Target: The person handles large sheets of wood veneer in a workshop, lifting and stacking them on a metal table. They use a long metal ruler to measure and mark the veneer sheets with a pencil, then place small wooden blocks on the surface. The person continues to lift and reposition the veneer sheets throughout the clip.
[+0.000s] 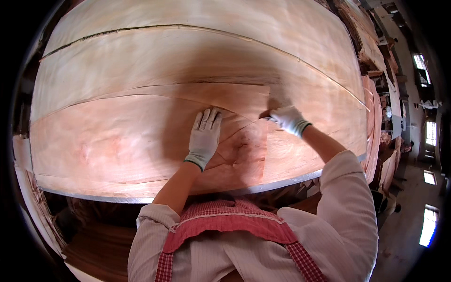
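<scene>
My left hand, in a white glove with a green-edged cuff, lies flat on a thin pinkish wood veneer sheet, fingers stretched away from me. To its right, my right hand, gloved the same way, is closed around a small dark knife. The knife is close to the right edge of the veneer; whether its blade touches the wood is too small to tell. Curved seams run across the sheet, and a darker patch of veneer with a knot lies between the hands.
Paler veneer covers the far part of the table, with a long thin bamboo-like stick across it. A metal strip edges the near side. Stacked wood sheets stand at the right. Windows show beyond.
</scene>
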The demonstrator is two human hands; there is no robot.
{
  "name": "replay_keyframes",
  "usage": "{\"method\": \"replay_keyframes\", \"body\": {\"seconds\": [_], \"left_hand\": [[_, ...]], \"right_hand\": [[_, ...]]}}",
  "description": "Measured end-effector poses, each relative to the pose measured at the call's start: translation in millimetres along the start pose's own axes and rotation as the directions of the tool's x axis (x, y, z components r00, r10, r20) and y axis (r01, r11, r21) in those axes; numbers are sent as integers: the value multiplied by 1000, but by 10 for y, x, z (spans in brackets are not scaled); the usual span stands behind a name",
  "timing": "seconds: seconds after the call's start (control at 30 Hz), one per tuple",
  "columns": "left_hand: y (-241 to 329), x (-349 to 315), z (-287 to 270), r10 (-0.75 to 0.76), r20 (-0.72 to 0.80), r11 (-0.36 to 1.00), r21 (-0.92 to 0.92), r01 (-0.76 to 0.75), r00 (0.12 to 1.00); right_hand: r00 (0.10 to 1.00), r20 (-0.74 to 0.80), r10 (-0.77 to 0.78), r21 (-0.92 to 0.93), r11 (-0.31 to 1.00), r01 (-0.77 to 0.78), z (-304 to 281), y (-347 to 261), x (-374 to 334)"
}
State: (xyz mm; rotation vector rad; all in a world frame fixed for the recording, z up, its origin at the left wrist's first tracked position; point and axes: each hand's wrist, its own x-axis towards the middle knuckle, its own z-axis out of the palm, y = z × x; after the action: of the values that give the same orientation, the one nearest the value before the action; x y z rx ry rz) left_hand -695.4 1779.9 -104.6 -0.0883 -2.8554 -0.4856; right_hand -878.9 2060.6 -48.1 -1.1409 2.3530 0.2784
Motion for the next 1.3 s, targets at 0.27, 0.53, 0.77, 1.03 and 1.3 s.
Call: {"method": "replay_keyframes", "body": {"seconds": [0.27,0.53,0.77,1.03,1.3], "left_hand": [[13,62,-84,-7,46,998,65,4,999],[7,62,-76,-1,47,1000,4,0,999],[14,58,-80,7,31,1000,-11,-7,1000],[-140,-26,-268,-33,-81,958,-285,9,996],[-245,-1314,-1817,298,438,330,-881,339,848]], "right_hand": [[687,-533,493,659,751,-28,-245,146,488],[873,-196,447,796,593,-124,-383,243,789],[635,-288,717,957,225,181,-342,-353,-33],[67,-415,907,796,327,509,-519,-1932,-1263],[202,-172,964,848,40,528,-342,-3299,-2224]]}}
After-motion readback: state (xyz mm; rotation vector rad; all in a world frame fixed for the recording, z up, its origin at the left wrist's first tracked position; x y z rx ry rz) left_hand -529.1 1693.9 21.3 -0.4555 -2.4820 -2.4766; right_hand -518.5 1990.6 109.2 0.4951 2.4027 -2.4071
